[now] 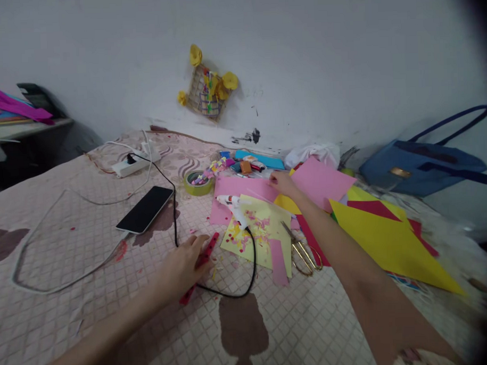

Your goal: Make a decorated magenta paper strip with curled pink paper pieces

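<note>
My left hand (188,263) is closed around a narrow dark-pink strip (208,248) with dark spots along it, held low over the patterned cloth. My right hand (282,182) reaches to the far side, fingers curled together at the edge of pink paper sheets (231,187); whatever is between the fingertips is too small to make out. Between the hands, a white glue gun (237,210) with a black cord lies on a pale yellow sheet (266,259) strewn with paper bits. Gold-handled scissors (299,247) rest at that sheet's right edge, near a small pink paper piece (279,262).
A phone (145,210) on a white cable and a power strip (135,164) lie left. A tape roll (198,184) holds small pieces. Yellow sheets (389,241) spread right, before a blue handbag (422,163). A flowered ornament (209,93) hangs on the wall.
</note>
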`<state>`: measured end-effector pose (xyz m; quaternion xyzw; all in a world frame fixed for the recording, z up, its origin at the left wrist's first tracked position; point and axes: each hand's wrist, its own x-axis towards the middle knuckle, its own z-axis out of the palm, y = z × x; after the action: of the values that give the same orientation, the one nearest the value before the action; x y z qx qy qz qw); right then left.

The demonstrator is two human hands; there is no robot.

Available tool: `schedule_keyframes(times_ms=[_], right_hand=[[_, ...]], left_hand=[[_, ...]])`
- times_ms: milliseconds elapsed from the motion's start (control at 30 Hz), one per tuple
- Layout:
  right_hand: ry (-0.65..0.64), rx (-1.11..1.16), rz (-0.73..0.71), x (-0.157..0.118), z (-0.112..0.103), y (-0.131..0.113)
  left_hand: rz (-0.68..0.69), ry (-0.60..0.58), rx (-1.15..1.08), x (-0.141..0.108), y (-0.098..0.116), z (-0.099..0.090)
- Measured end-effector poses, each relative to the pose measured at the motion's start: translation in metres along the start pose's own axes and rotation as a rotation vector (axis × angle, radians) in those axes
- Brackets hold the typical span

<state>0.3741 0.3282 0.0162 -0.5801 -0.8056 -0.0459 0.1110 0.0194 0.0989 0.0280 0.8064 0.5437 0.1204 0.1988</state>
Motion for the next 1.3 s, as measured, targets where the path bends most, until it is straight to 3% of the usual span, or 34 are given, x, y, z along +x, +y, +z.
schedule_keyframes(times_ms=[100,367,767,867,967,1167,1300], right_hand=[[0.083,0.033,0.034,-0.002,-0.002,-0.001],[0.308,0.108,0.080,0.003,-0.023,-0.012],[0.654,-0.004,0.112,-0.005,-0.108,-0.022],[0.807,0.059,0.222,-0.012,-0.125,-0.020],[0.905,0.185,0.346,-0.026,-0.141,-0.016],[0.963,0.300,0.423,-0.082,-0.172,-0.010],[0.833,0.452,0.427,-0.132,-0.194,-0.010]], left_hand=[[-0.042,-0.036,0.086,0.002,0.004,0.000],[-0.026,-0.022,0.052,0.000,-0.008,-0.006],[-0.050,-0.039,0.051,0.002,-0.016,-0.004],[-0.041,-0.023,0.036,0.002,-0.016,-0.003],[-0.056,-0.016,0.016,0.001,-0.015,-0.005],[-0.013,0.055,-0.042,-0.004,-0.014,-0.007],[0.062,0.133,-0.072,-0.008,-0.009,-0.008]])
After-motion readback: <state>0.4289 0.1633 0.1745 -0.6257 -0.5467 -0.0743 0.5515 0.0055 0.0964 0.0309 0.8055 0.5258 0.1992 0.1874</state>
